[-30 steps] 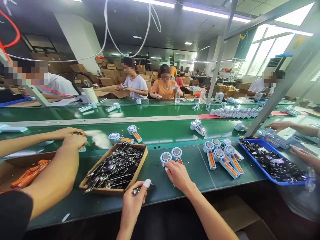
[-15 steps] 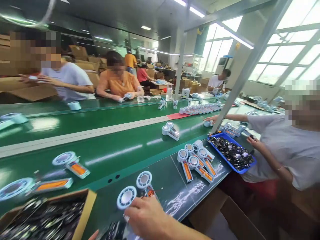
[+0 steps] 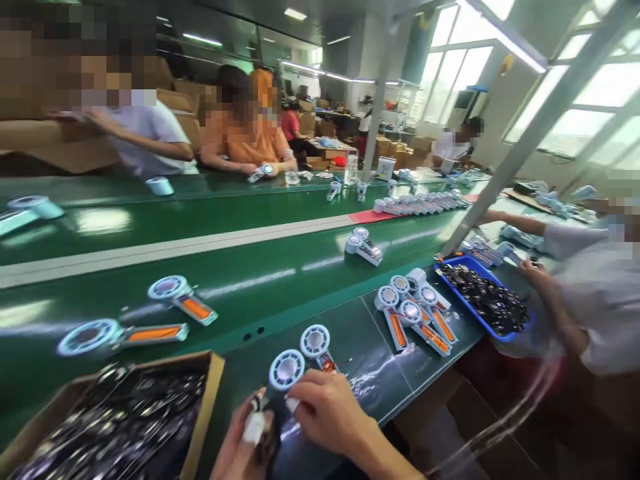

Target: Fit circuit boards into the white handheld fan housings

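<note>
"What's at the left?"

"Near left, a cardboard box (image 3: pixel 206 410) heaped with dark boards (image 3: pixel 120 427). On the green belt (image 3: pixel 300 293) beyond it, two pale-blue units (image 3: pixel 169 288) show orange strips in their handles."

"And the hands?"

"The left hand (image 3: pixel 239 437) comes first, in the near middle, its white-covered thumb closed over a dark piece (image 3: pixel 270 445). That's too blurred to make out further."

"Where's the unit they're working around?"

"The near unit (image 3: pixel 287 369) has its round head just far of the gap between both hands. The right hand (image 3: pixel 330 413) is nearer, fingers bent at the head's near right edge. Whether they grasp it, I can't tell."

"Which way does it point?"

"Can't say; any handle is hidden by that hand. The second unit (image 3: pixel 315 341), just far and right, runs from its head toward the near right."

"Farther right?"

"A cluster of units (image 3: pixel 410 312), then a blue tray (image 3: pixel 509 335) of dark parts beside a co-worker's hand (image 3: pixel 534 270)."
</note>
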The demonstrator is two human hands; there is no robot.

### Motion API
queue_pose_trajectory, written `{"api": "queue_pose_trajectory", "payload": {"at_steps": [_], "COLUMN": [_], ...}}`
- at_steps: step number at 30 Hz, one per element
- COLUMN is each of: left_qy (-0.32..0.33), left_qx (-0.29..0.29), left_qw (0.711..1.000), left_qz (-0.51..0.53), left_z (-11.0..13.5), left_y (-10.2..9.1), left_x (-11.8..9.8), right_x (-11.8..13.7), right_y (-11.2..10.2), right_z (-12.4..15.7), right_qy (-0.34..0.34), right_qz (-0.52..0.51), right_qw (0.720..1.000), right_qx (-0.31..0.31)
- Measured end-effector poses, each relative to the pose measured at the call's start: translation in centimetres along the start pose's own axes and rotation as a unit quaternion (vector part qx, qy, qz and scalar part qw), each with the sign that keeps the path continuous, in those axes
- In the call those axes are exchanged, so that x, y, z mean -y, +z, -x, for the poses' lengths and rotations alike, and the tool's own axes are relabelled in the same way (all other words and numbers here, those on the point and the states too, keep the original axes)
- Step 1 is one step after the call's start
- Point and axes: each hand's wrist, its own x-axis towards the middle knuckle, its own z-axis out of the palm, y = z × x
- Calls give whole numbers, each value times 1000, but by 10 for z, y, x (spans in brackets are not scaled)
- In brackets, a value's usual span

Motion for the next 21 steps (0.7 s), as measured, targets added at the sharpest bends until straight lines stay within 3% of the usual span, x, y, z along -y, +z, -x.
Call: {"api": "queue_pose_trajectory", "payload": {"at_steps": [3,6,10,14,21], "left_qy": [-7,35,120,162,232], "left_qx": [-42,-64,-30,18,18], "left_qw": [999,996,979,962,941], "left_qz": [12,-46,-163,-218,-247], "left_z": [7,18,30,30,26], "left_y": [-13,-20,-20,-14,-4], "left_x": [3,5,7,3,1], "right_x": [0,0,1,6,21], "right_y": [-4,-5,-10,-15,-13], "right_z": [-3,-1,2,1,0], "right_qy": [6,-24,-80,-124,-78], "right_qz": [-36,-47,-11,27,53], "right_qw": [999,999,996,990,993], "right_qx": [-9,-5,24,67,68]}}
